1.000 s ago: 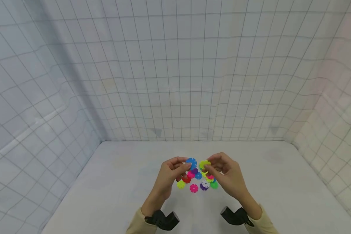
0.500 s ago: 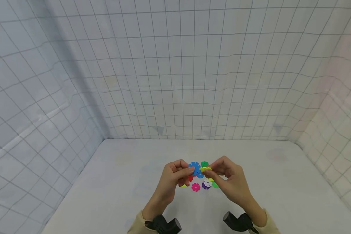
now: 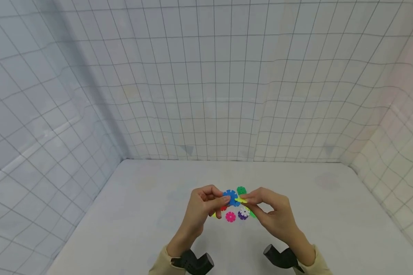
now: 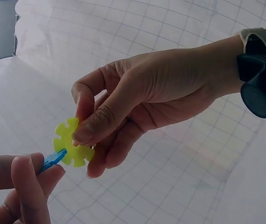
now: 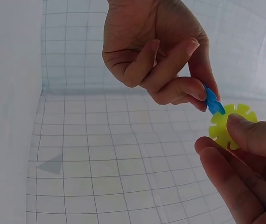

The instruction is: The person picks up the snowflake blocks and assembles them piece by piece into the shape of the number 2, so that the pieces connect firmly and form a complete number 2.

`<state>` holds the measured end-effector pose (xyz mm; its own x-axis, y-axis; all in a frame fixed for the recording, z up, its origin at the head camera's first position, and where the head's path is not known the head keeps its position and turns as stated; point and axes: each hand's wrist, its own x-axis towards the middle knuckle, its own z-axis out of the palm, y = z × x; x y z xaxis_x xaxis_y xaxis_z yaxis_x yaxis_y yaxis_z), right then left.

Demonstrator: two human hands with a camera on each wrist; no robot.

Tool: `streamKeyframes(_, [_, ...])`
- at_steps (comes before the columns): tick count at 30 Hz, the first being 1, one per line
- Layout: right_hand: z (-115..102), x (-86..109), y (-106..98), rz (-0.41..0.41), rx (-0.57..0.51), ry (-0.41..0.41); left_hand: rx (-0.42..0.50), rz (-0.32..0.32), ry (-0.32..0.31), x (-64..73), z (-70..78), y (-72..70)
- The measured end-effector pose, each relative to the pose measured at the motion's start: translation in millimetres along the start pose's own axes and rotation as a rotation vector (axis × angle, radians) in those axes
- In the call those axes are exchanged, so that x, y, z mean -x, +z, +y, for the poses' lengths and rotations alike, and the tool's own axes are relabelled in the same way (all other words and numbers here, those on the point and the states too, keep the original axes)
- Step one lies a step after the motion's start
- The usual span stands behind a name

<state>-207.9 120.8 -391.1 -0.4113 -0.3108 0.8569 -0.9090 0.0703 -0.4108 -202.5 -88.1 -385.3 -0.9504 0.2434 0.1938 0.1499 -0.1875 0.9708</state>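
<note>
My left hand [image 3: 204, 206] pinches a blue notched plastic snowflake disc [image 3: 229, 194] between thumb and fingers. The right hand [image 3: 273, 208] pinches a yellow disc of the same kind [image 3: 240, 200], seen almost edge-on from the head. In the left wrist view the blue disc [image 4: 52, 160] stands edge-on, crosswise to the broad face of the yellow disc [image 4: 69, 144]. Their rims meet at a notch, as the right wrist view also shows, with the blue edge [image 5: 213, 101] right at the yellow rim [image 5: 220, 128]. Both discs are held above the table.
Loose discs lie on the white table [image 3: 141, 217] below the hands: a pink one [image 3: 230, 217], a white one [image 3: 244, 212] over a purple one, a green one [image 3: 241, 190], and others partly hidden. A gridded white curtain [image 3: 206, 95] encloses the back and sides.
The two hands have come together, bringing the yellow disc to the blue one's rim. The yellow disc has turned from face-on to nearly edge-on in the head view.
</note>
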Motion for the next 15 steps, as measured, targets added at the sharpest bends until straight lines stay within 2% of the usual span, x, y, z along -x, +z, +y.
streamKeyframes(4, [-0.2, -0.6, -0.4, -0.009, -0.038, -0.006, -0.001, 0.000, -0.009, -0.3, 0.1, -0.5])
streamKeyframes(15, [1.2, -1.0, 4.5, 0.010, -0.031, -0.071, -0.014, -0.021, -0.016, -0.1, -0.7, -1.5])
